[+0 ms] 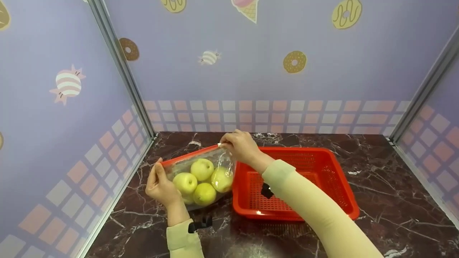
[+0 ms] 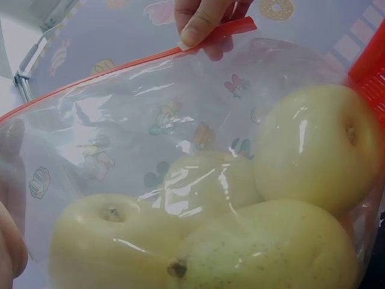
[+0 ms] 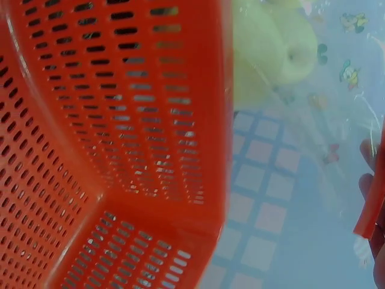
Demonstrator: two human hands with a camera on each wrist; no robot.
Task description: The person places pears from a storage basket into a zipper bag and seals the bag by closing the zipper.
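A clear zip bag point(image 1: 175, 168) with a red seal strip and small printed cartoon figures holds several pale yellow-green pears point(image 1: 202, 169). My left hand point(image 1: 163, 184) grips the bag's top corner on the left. At the other end of the strip, my right hand point(image 1: 243, 145) pinches the red seal between thumb and fingers. The left wrist view shows the right hand point(image 2: 207, 24) on the strip close up, with the pears point(image 2: 319, 147) low in the bag. Only fingertips of the right hand point(image 3: 376, 211) appear at the edge of the right wrist view.
A red perforated plastic basket point(image 1: 331, 179) stands right of the bag, under the right forearm. Both are on a dark marbled tabletop point(image 1: 391, 200). Patterned purple panels point(image 1: 258, 82) rise behind and at both sides.
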